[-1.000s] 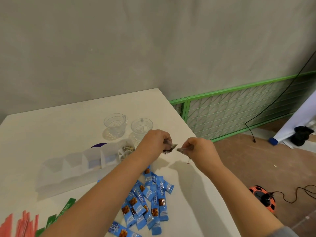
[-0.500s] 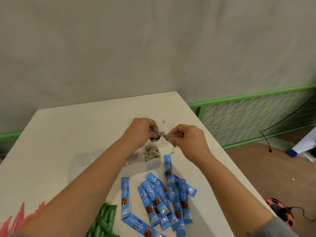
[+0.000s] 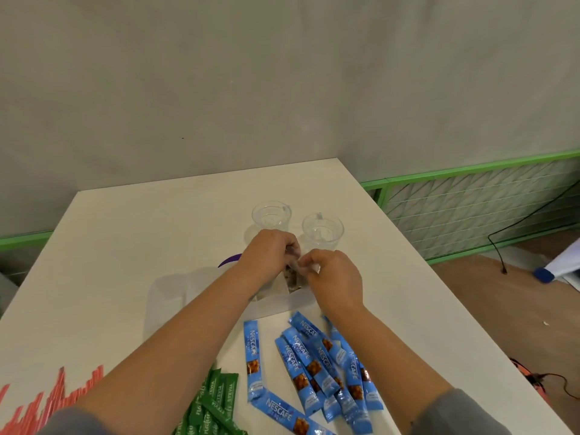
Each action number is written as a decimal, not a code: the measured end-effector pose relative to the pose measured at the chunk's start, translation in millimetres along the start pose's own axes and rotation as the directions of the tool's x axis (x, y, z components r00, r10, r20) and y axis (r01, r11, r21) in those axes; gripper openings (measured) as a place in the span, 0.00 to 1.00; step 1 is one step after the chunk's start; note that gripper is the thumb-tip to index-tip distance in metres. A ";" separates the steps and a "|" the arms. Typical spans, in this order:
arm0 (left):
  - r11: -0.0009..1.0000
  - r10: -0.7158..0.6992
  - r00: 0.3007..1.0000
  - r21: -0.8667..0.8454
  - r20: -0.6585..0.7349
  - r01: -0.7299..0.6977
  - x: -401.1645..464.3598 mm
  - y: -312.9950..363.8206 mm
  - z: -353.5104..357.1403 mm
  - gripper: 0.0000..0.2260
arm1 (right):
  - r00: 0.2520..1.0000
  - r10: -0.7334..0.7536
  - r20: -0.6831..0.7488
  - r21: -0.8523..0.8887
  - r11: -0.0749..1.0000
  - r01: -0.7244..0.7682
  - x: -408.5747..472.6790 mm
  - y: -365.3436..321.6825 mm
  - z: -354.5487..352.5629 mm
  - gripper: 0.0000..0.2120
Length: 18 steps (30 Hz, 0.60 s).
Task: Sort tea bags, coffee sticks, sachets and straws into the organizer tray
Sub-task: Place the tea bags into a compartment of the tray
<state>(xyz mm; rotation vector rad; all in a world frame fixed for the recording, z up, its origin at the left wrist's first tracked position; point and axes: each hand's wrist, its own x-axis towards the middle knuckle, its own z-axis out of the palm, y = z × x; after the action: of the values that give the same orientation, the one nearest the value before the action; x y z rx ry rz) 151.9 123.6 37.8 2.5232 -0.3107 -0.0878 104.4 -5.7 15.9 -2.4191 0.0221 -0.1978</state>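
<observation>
White capitals spelling "NESCAFÉ" run lengthwise down the glossy blue coffee stick packets [image 3: 309, 368] scattered across the white table [image 3: 125, 246], the word clearest on a lone stick [image 3: 253, 354] lying apart at the left of the heap. The flat green paper sachets [image 3: 210, 406] at the table's near edge carry pale lettering reading "STEVIA" beside a script "naturals". Smaller print on both is too fine to read.

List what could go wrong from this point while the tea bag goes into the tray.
1. Both hands, left hand and right hand, pinch the tea bag; pulling apart could tear it.
2. The two clear cups stand just beyond the hands and could be knocked over.
3. The right forearm passes above the blue coffee sticks and may scatter them.
</observation>
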 end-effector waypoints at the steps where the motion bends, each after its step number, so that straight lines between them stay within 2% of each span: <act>1: 0.997 0.018 1.000 0.077 0.007 -0.018 -0.8 -0.9 0.9 0.06 | 0.999 -0.044 -0.013 -0.096 0.994 0.043 -2.0 1.4 1.3 0.07; 3: 0.978 0.045 0.999 0.204 -0.001 -0.044 -2.2 -2.9 1.7 0.05 | 0.984 -0.180 -0.001 -0.254 0.952 0.174 -6.4 4.7 2.8 0.09; 5: 0.972 0.066 0.998 0.224 0.002 -0.065 -1.3 -6.6 4.3 0.06 | 0.963 -0.266 0.033 -0.355 0.898 0.260 -10.6 7.6 3.8 0.14; 9: 0.968 0.067 0.994 0.237 0.086 -0.085 -0.3 -8.4 8.7 0.09 | 0.929 -0.368 0.041 -0.533 0.778 0.332 -19.8 11.9 9.3 0.18; 13: 0.977 0.037 0.991 0.203 0.131 -0.064 -1.3 -7.2 4.1 0.17 | 0.916 -0.394 0.080 -0.584 0.726 0.363 -21.9 12.6 10.8 0.18; 16: 0.990 0.034 0.992 0.129 0.120 -0.049 -6.9 -6.0 -4.2 0.21 | 0.923 -0.369 0.111 -0.540 0.757 0.368 -23.0 14.7 8.3 0.18; 18: 0.993 0.064 0.995 0.095 0.074 -0.071 -11.5 -5.4 -6.8 0.21 | 0.924 -0.375 0.074 -0.507 0.784 0.359 -25.2 14.9 5.0 0.18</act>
<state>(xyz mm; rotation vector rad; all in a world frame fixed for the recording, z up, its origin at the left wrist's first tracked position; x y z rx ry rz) 142.7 134.5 40.3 2.6070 -0.4380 -0.1385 80.8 -11.9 -0.9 -2.9372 -0.4453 -0.4585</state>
